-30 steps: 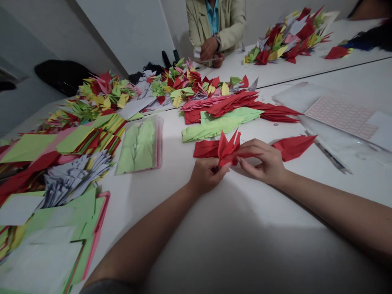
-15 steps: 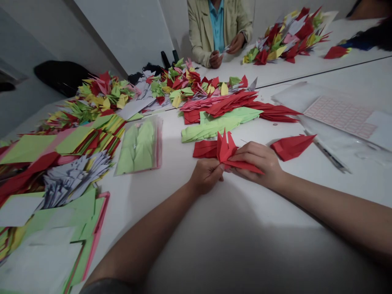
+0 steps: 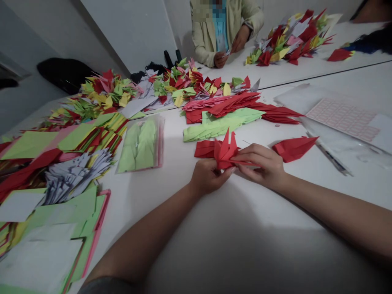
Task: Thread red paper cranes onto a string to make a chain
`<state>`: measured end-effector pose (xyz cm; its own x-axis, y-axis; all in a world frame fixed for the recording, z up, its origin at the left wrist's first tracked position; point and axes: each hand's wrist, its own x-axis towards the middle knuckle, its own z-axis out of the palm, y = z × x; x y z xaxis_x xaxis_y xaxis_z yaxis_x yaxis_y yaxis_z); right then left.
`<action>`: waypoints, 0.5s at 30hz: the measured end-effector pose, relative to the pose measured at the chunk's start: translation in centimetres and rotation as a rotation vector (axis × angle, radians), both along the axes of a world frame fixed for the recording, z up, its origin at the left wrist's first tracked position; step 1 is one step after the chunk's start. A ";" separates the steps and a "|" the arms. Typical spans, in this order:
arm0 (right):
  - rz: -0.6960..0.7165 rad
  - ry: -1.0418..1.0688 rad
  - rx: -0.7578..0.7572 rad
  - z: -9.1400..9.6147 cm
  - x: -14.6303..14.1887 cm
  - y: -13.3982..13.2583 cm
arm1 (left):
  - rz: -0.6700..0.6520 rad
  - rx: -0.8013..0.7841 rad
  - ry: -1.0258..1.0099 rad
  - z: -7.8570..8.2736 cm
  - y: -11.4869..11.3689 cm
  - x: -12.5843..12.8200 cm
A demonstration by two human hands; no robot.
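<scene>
Shifted since last frame: red origami crane [image 3: 225, 153] now lies flatter; we pinch it narrowly between left grip [image 3: 208, 176] and right grip [image 3: 260, 165], seemingly to keep folds taut.

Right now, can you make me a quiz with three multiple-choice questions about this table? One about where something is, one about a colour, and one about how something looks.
1. Where is the loose red folded paper?
A. Inside the clear plastic bag
B. To the right of the right hand
C. Tucked under the right hand

2. What colour is the folded paper between the left hand and the right hand?
A. Yellow
B. Green
C. Red

3. How does that paper in the hands look?
A. Flat, with no folds
B. Folded, with points sticking up
C. Torn into tiny bits

Answers:
1. B, because it lies on the white table, apart from the right hand.
2. C, because the paper between the fingers is red.
3. B, because its pointed tips rise above the fingers.
</scene>
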<state>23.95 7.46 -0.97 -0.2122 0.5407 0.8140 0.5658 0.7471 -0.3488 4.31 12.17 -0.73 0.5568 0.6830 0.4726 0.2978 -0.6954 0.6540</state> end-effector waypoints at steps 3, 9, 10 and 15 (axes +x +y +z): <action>0.038 -0.074 -0.034 -0.1 -0.1 -0.1 | 0.005 -0.009 -0.043 -0.2 0.2 0.1; -0.046 -0.114 -0.090 0.1 0.0 0.0 | 0.009 -0.062 -0.035 -0.1 0.5 0.0; -0.051 -0.119 -0.092 0.2 0.0 0.0 | -0.002 -0.066 -0.023 -0.1 0.4 -0.1; -0.120 -0.139 -0.076 -0.1 -0.1 -0.1 | -0.015 -0.052 0.025 0.3 0.1 -0.2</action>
